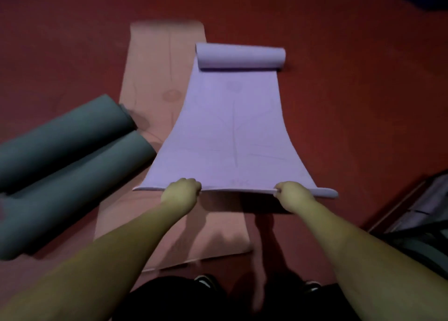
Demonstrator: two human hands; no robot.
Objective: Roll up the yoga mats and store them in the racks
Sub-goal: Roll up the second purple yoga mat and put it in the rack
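A purple yoga mat [232, 131] stretches away from me, its far end curled into a roll [240, 55] on the floor. The near edge is lifted off the ground. My left hand [181, 191] grips that edge left of centre, and my right hand [292, 194] grips it right of centre. Under the purple mat lies a pink yoga mat [155, 83], spread flat and partly covered.
Two rolled grey-green mats [65, 151] lie side by side at the left, touching the pink mat's edge. The floor [351, 90] is red. A dark rack-like object [421, 211] sits at the right edge. My shoes [206, 280] show at the bottom.
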